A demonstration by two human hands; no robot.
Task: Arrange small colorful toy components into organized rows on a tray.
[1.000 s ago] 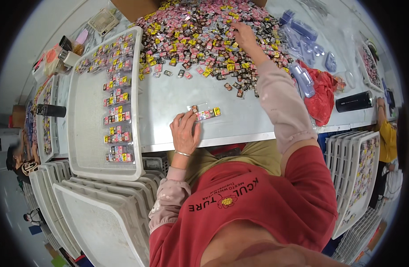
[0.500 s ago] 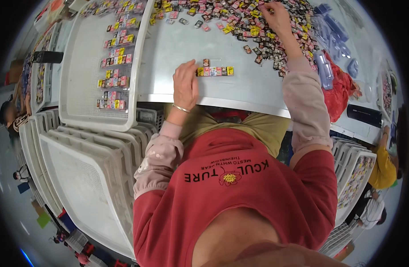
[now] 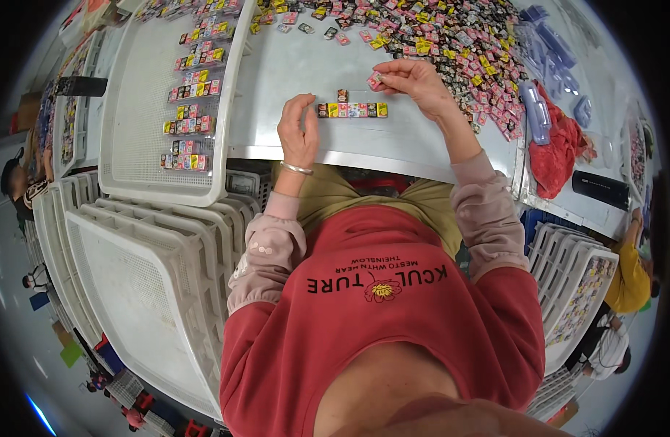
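Note:
On the metal tabletop, a clear plastic tray (image 3: 364, 95) holds a row of small printed blocks (image 3: 352, 110) in pink, yellow, black and white. One dark block (image 3: 342, 95) sits above that row, toward the tray's left. My left hand (image 3: 298, 135) is at the tray's left end, thumb and fingers curved and apart; whether it touches the tray I cannot tell. Between the thumb and fingertips of my right hand (image 3: 419, 86) is a small pink block (image 3: 376, 80), held just over the tray's upper right part.
A big heap of loose blocks (image 3: 451, 44) covers the far right of the table. At left, a white crate (image 3: 135, 109) carries filled trays (image 3: 188, 126). Several clear plastic pieces (image 3: 533, 113) and a red bag (image 3: 555, 156) lie at right. Stacked white crates (image 3: 138, 291) stand lower left.
My right hand has come from the far heap back toward the tray, with a pink block in its fingers. The left hand's thumb and fingers have parted more at the tray's end.

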